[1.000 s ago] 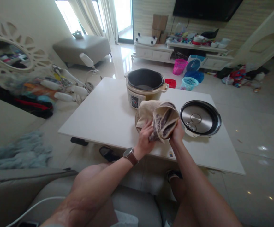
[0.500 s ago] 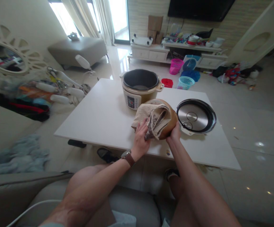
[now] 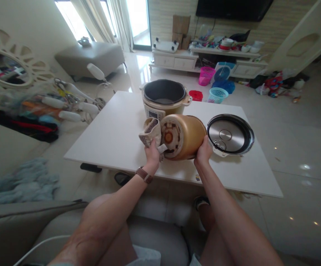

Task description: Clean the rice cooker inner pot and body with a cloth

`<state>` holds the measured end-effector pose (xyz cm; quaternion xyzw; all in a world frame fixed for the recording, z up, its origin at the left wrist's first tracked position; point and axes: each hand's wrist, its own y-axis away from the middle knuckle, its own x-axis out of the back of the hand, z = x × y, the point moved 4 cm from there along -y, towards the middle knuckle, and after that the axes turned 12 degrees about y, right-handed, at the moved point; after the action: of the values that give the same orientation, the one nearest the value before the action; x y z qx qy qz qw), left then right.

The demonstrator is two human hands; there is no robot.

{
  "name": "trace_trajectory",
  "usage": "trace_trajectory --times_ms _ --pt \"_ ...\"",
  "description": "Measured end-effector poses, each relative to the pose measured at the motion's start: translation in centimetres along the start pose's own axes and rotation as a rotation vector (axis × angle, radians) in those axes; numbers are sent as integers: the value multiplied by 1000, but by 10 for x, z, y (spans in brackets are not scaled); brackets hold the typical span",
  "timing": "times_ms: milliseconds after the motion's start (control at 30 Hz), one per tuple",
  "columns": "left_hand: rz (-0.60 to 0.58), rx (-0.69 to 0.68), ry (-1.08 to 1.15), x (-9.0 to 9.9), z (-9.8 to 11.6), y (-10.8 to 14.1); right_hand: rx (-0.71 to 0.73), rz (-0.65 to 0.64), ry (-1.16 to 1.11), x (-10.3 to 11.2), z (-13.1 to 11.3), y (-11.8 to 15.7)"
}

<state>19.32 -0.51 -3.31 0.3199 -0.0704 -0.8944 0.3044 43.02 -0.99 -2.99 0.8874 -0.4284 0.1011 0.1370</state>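
Note:
My right hand [image 3: 204, 150] grips the rim of a gold inner pot [image 3: 192, 135], which is tipped on its side above the table. Its stained, brown-marked base [image 3: 171, 137] faces left. Beside that base, my left hand [image 3: 152, 153] is closed on a bunched beige cloth [image 3: 151, 133] with a white tag. Behind the pot stands the electric pressure cooker body [image 3: 164, 99], its dark inside showing and its control panel partly covered. To the right lies the cooker lid [image 3: 229, 135], its metal underside up.
All this is on a white table [image 3: 107, 129]. Beyond it on the floor are a pink basket [image 3: 206, 75], a light blue basket [image 3: 217, 95] and a red container [image 3: 195, 96]. A lamp with several white heads [image 3: 88, 108] stands by the table's left edge.
My left hand has drawn the cloth off the pot's base to the left and bunched it up. The base, covered before, now shows. My right hand keeps its hold on the rim.

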Motion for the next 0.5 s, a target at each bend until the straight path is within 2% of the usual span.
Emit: trace_trajectory --times_ms 133,233,367,500 --pt "74 66 79 -1 1 -11 223 -24 114 0 -16 8" --pt "74 25 75 -7 7 -17 349 -59 175 0 -24 15" --pt "18 -152 131 -19 26 -14 427 -94 208 0 -32 21" --pt "-158 -346 -19 -29 47 -2 455 -119 222 -1 -36 24"
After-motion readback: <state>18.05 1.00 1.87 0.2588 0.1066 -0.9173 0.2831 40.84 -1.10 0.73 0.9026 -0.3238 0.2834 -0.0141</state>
